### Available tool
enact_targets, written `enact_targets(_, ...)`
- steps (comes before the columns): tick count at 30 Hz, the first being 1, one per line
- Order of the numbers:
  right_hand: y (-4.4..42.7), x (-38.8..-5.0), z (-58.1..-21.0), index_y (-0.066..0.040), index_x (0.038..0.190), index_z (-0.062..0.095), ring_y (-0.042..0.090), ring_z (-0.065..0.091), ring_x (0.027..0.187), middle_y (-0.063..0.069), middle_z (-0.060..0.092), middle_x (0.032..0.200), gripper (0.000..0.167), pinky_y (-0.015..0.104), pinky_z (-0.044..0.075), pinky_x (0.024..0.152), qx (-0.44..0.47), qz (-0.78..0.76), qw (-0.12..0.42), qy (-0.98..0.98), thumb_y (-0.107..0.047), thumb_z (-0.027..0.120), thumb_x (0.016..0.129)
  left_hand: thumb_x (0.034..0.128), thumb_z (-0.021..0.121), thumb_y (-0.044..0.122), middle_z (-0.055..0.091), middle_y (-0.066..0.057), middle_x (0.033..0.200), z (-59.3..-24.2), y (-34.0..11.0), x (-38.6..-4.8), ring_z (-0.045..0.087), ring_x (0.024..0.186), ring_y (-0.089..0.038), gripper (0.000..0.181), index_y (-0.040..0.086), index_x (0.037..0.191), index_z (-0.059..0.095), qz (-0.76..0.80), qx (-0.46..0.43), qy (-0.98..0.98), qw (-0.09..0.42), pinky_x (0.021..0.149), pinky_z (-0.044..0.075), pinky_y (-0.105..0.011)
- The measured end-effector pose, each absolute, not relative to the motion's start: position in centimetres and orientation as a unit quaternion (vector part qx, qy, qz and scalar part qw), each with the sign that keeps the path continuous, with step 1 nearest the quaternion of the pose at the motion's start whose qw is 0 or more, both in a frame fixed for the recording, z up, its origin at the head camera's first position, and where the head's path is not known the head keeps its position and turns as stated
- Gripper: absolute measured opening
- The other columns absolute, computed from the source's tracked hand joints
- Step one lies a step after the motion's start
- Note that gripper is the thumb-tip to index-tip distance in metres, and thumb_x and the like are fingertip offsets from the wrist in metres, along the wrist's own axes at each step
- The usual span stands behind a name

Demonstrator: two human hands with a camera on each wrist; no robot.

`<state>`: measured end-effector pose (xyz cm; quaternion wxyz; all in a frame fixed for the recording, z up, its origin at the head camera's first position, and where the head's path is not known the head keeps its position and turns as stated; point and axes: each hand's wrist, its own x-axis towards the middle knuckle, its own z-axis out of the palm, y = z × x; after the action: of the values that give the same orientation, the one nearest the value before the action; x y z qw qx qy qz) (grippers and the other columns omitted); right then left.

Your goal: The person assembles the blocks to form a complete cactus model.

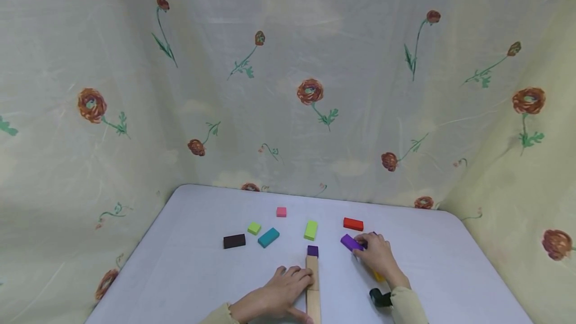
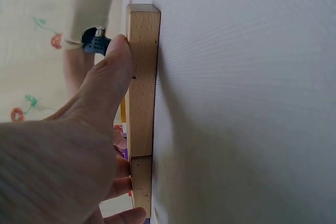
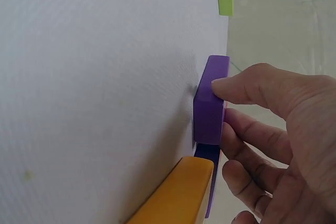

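Observation:
Two wooden blocks stand end to end in a line, the longer one [image 2: 143, 82] nearer the body and the other [image 1: 312, 264] beyond it, with a small dark purple block [image 1: 312, 250] at the far end. My left hand [image 1: 281, 291] rests along their left side, thumb on the longer block and fingertips on the other. To the right, a purple block [image 3: 210, 103] is pinched between the thumb and fingers of my right hand [image 1: 382, 259]. Beside that hand lie a yellow-orange block [image 3: 176, 192] and a dark blue-purple block [image 3: 208, 153], both partly hidden.
Farther back on the white table [image 1: 180, 274] are red [image 1: 353, 224], long lime [image 1: 310, 230], pink [image 1: 281, 212], small lime [image 1: 254, 228], teal [image 1: 268, 237] and dark brown [image 1: 234, 241] blocks. A dark strapped object [image 2: 95, 41] is at the right wrist. Flowered cloth hangs around.

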<state>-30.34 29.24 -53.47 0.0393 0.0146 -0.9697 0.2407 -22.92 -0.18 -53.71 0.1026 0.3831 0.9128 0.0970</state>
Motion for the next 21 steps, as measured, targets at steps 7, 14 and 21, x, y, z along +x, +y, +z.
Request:
enact_targets(7, 29.2, -30.3, -53.5, -0.010, 0.107, 0.070, 0.029, 0.050, 0.103, 0.010, 0.065, 0.109, 0.029, 0.048, 0.036, 0.087, 0.032, 0.239, 0.038, -0.970, -0.016, 0.076, 0.080, 0.0729, 0.059, 0.075, 0.038, 0.007, 0.149, -53.7, -0.2, -22.8, 0.038, 0.132, -0.018, 0.083, 0.026, 0.138, 0.043, 0.089, 0.387, 0.913, 0.095, 0.103, 0.038, -0.054)
enact_targets(14, 29.1, -30.1, -53.4, -0.015, 0.105, 0.070, 0.028, 0.048, 0.105, 0.009, 0.063, 0.114, 0.027, 0.047, 0.034, 0.090, 0.052, 0.247, 0.022, -0.967, -0.015, 0.076, 0.078, 0.0718, 0.058, 0.077, 0.037, 0.007, 0.150, -53.8, -0.2, -22.9, 0.038, 0.133, -0.018, 0.086, 0.026, 0.140, 0.042, 0.095, 0.386, 0.912, 0.100, 0.104, 0.038, -0.055)
enact_targets(21, 28.1, -30.0, -53.5, -0.018, 0.101, 0.070, 0.022, 0.047, 0.102, 0.000, 0.064, 0.105, 0.026, 0.041, 0.034, 0.084, 0.058, 0.260, -0.003, -0.964, -0.015, 0.078, 0.077, 0.0721, 0.058, 0.077, 0.037, 0.006, 0.149, -53.8, -0.2, -22.9, 0.038, 0.133, -0.019, 0.087, 0.025, 0.140, 0.042, 0.092, 0.386, 0.912, 0.100, 0.103, 0.038, -0.055)
